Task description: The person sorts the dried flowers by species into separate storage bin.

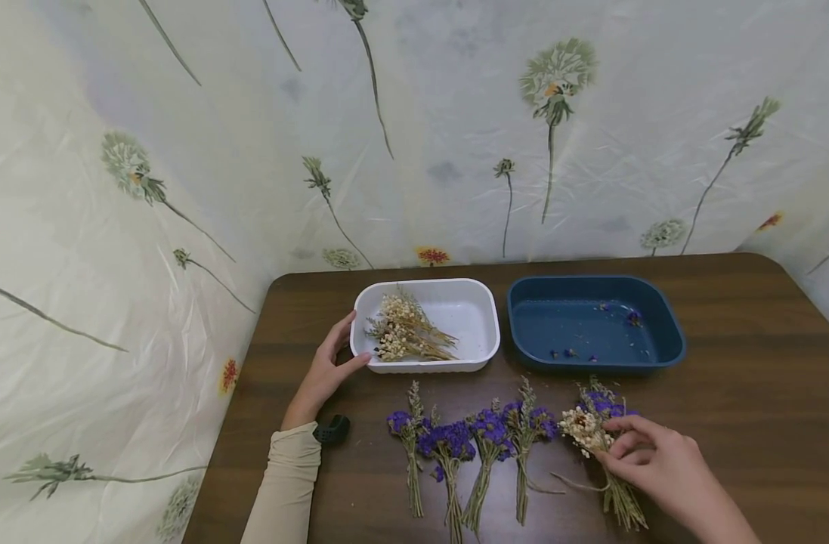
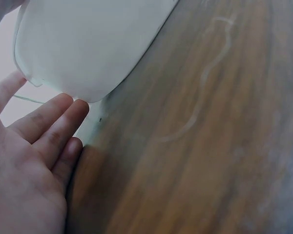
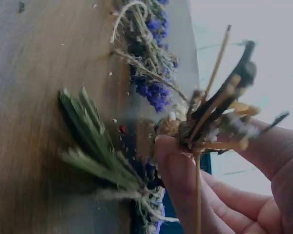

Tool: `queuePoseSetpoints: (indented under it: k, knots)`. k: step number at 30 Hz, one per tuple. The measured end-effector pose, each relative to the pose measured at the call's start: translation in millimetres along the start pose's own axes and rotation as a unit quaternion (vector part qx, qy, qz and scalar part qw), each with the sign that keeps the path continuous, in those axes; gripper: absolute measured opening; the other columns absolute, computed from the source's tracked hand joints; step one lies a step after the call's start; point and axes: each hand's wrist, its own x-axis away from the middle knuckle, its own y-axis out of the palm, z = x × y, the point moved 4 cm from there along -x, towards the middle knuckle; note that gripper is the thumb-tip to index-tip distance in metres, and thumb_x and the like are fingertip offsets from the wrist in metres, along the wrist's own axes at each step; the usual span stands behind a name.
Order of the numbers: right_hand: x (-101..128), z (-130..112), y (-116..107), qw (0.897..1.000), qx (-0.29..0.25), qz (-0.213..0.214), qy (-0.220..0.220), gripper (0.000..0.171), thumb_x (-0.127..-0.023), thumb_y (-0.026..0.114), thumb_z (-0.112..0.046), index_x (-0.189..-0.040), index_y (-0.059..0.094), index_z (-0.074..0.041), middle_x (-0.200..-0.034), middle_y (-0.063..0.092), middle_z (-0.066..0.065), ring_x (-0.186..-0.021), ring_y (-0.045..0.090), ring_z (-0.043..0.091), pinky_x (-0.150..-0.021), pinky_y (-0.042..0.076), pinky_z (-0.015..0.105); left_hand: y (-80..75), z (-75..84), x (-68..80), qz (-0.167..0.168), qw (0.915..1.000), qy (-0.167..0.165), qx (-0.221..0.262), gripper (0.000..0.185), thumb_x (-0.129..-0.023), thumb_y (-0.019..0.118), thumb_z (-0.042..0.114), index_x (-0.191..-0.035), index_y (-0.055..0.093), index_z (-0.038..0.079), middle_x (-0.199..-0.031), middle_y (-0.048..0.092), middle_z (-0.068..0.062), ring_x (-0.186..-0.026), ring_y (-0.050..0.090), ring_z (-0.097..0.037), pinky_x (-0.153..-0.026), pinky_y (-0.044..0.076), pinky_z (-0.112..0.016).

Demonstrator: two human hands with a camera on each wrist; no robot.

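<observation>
My left hand (image 1: 327, 369) rests against the left end of the white tray (image 1: 478, 364), with relaxed fingers along its side and the thumb at the front rim. In the left wrist view the fingertips (image 2: 80, 106) touch the tray's wall. Cream dried flowers (image 1: 402, 332) with straw-coloured stems lie inside it. At the right, my right hand (image 1: 666, 461) pinches a small bunch of cream dried flowers (image 1: 583, 429) between thumb and fingers. That bunch overlaps a purple-flowered bundle (image 1: 601, 400) on the table. Its cut stems (image 3: 224, 92) point at the right wrist camera.
Several purple dried flower bundles (image 1: 448, 442), tied with twine, lie in a row on the brown wooden table (image 1: 747, 363). A blue tray (image 1: 594, 368) with a few purple petals stands right of the white one. Behind hangs a flower-patterned curtain (image 1: 448, 211).
</observation>
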Motion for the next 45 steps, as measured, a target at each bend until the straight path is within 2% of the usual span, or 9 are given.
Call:
queuePoseSetpoints:
  k: [5, 11, 18, 26, 33, 39, 45]
  knots:
    - [-3, 5, 0, 1.000, 0.000, -0.019, -0.001, 0.047, -0.083, 0.087, -0.024, -0.122, 0.072, -0.002, -0.079, 0.071, -0.010, -0.069, 0.073, -0.001, -0.068, 0.053, 0.017, 0.2, -0.6, -0.5, -0.001, 1.0000, -0.002, -0.001, 0.080, -0.096, 0.075, 0.014, -0.162, 0.033, 0.028, -0.160, 0.045, -0.014, -0.147, 0.043, -0.036, -0.121, 0.031, -0.061]
    - [-5, 10, 5, 0.999, -0.013, -0.047, 0.006, 0.047, -0.082, 0.087, -0.018, -0.123, 0.071, -0.001, -0.080, 0.070, -0.007, -0.073, 0.074, 0.001, -0.068, 0.054, 0.018, 0.0, -0.6, -0.6, -0.002, 1.0000, -0.004, 0.000, 0.079, -0.096, 0.074, 0.015, -0.162, 0.033, 0.030, -0.161, 0.044, -0.013, -0.148, 0.042, -0.036, -0.122, 0.030, -0.061]
    - [-2, 7, 0, 0.995, -0.082, -0.057, -0.020, 0.045, -0.085, 0.084, -0.011, -0.124, 0.067, 0.003, -0.081, 0.069, -0.004, -0.073, 0.072, 0.002, -0.067, 0.056, 0.019, -0.2, -1.1, -0.7, -0.001, 1.0000, -0.009, 0.004, 0.080, -0.095, 0.075, 0.016, -0.162, 0.033, 0.031, -0.161, 0.044, -0.013, -0.149, 0.042, -0.035, -0.123, 0.029, -0.060]
    - [0, 3, -4, 0.990, -0.129, -0.037, -0.049, 0.044, -0.088, 0.081, -0.009, -0.127, 0.065, 0.001, -0.083, 0.072, -0.005, -0.071, 0.071, 0.008, -0.065, 0.057, 0.022, 0.0, -1.1, -1.2, 0.000, 1.0000, -0.009, 0.002, 0.082, -0.095, 0.076, 0.015, -0.163, 0.032, 0.028, -0.161, 0.044, -0.014, -0.149, 0.042, -0.036, -0.123, 0.029, -0.060]
    - [-3, 1, -6, 0.990, -0.132, 0.002, -0.047, 0.033, -0.086, 0.084, -0.008, -0.114, 0.067, -0.001, -0.085, 0.074, 0.000, -0.074, 0.071, 0.006, -0.067, 0.057, 0.019, -0.1, -2.5, -0.2, -0.002, 0.9999, -0.014, 0.006, 0.081, -0.095, 0.076, 0.017, -0.162, 0.033, 0.032, -0.161, 0.044, -0.012, -0.149, 0.041, -0.035, -0.123, 0.028, -0.061]
    - [-6, -2, -6, 0.991, -0.129, -0.028, -0.033, 0.022, -0.089, 0.082, -0.013, -0.106, 0.072, -0.003, -0.087, 0.076, -0.005, -0.076, 0.072, 0.005, -0.067, 0.058, 0.021, -0.3, -3.3, -0.1, -0.001, 0.9999, -0.009, 0.006, 0.081, -0.095, 0.076, 0.016, -0.161, 0.034, 0.032, -0.161, 0.044, -0.012, -0.149, 0.041, -0.036, -0.123, 0.028, -0.062]
    - [-13, -11, -8, 0.991, -0.120, -0.034, -0.047, 0.019, -0.089, 0.082, -0.016, -0.103, 0.074, -0.006, -0.087, 0.076, -0.007, -0.076, 0.072, 0.004, -0.067, 0.058, 0.021, -0.5, -3.8, -1.3, 0.000, 1.0000, -0.004, 0.007, 0.081, -0.094, 0.076, 0.016, -0.161, 0.034, 0.031, -0.161, 0.044, -0.013, -0.148, 0.042, -0.036, -0.123, 0.028, -0.061]
